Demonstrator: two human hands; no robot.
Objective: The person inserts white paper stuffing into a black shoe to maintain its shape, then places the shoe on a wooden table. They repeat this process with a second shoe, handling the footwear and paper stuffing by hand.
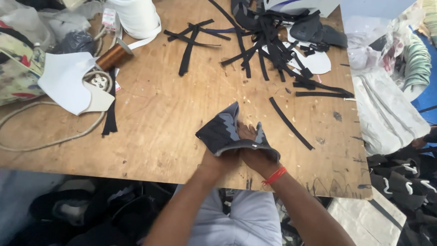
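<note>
Plywood, scuffed and pale brown, forms the worktable (150, 123), and near its front edge both hands close on a dark navy and grey fabric shoe-upper piece (223, 132) with a curved, padded rim. Left hand (217, 157) sits under the left part of the piece, mostly hidden by the cloth, its fingers wrapped tight around the folded fabric. Right hand (255, 152), with an orange thread bracelet (274, 176) on the wrist, grips the piece from the right; its fingers curl over the inner side while the grey-trimmed edge drapes across its back. The piece is held just above the wood, bent into a shallow cup. Just to its right a long, flat black strap (291, 124) lies diagonally on the board. Farther back a tangled heap of black ribbon-like strips (268, 45) sprawls over white oval cut-outs (318, 61). At the left lie a white curved sheet of stiff material (63, 82), a shiny copper-coloured spool (111, 57), a big roll of white tape (136, 16) and a looping off-white cord (45, 136). Beyond the table's right edge hangs crumpled grey-white cloth (387, 114).
</note>
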